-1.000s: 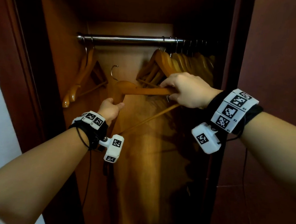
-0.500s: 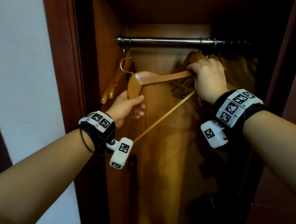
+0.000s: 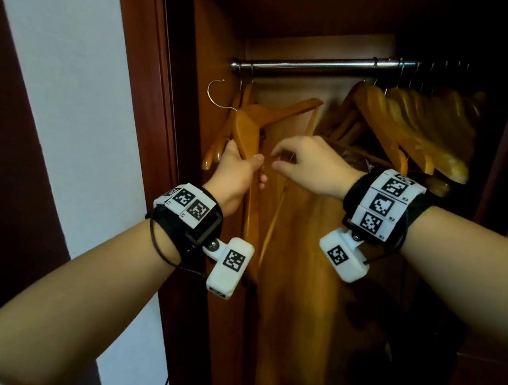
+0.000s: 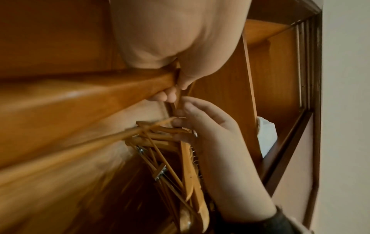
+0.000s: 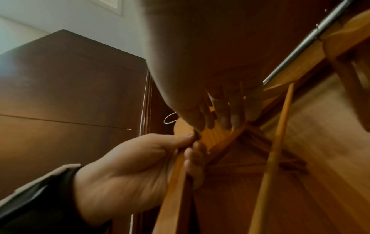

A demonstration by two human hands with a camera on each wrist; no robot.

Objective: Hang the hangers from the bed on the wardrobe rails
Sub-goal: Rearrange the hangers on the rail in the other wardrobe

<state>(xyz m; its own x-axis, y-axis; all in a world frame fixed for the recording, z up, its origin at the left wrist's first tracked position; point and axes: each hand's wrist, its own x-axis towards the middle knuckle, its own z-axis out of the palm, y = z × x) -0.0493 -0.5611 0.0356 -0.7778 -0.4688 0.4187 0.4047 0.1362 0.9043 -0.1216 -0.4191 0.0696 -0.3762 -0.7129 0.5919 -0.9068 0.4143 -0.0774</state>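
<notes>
Below wardrobe rail [image 3: 321, 63], L hand [image 3: 235, 175] grips wooden hanger [image 3: 249, 129]; R hand [image 3: 314, 167] fingers loose, wristband tags "R2", "R3".

Held hanger [image 3: 248, 129] left of hung hangers [image 3: 408, 126]

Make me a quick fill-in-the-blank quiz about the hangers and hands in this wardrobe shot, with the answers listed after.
1. The wooden hanger not yet on the rail is gripped by the ____ hand.
2. Its metal hook sits ____ the chrome rail, not over it.
3. The right hand grips ____.
4. Most hung hangers crowd the rail's ____ end.

Answers: left; below; nothing; right
</notes>
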